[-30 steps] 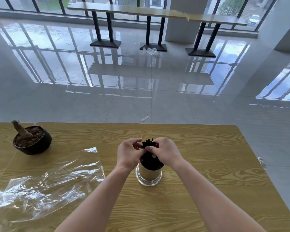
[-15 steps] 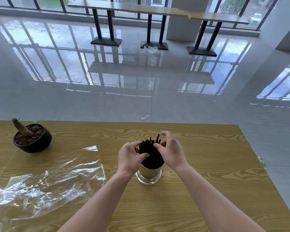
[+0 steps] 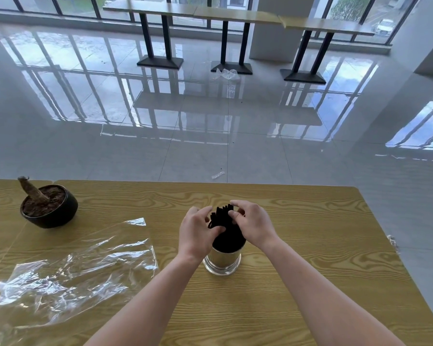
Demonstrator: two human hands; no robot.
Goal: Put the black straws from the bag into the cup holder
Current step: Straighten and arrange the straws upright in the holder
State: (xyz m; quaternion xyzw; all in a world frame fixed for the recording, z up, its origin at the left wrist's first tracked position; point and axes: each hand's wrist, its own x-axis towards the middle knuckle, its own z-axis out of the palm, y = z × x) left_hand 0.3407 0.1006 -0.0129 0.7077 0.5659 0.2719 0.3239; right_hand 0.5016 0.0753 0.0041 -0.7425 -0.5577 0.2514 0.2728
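Black straws stand bunched in the cup holder, mid-table, tips fanned unevenly above the rim. Left hand grips the bundle from its 9 o'clock side, thumb across the front and fingers curled over the top. Right hand pinches the upper ends from 3 o'clock. Both hands are closed on the straws, neither one loose.

The bag lies flat and crumpled at 9 o'clock of the holder. It looks empty, though the glare makes that hard to confirm.

Risks:
- The holder looks narrow and top-heavy with a tall bundle, so a sideways push from either hand could tip it.
- Letting go on one side first may splay the straws, and a few could spill onto the table.
- Pressing down on uneven tips could kink the thin straws.
- The plant pot at 10 o'clock sits well apart, so no hazard there.
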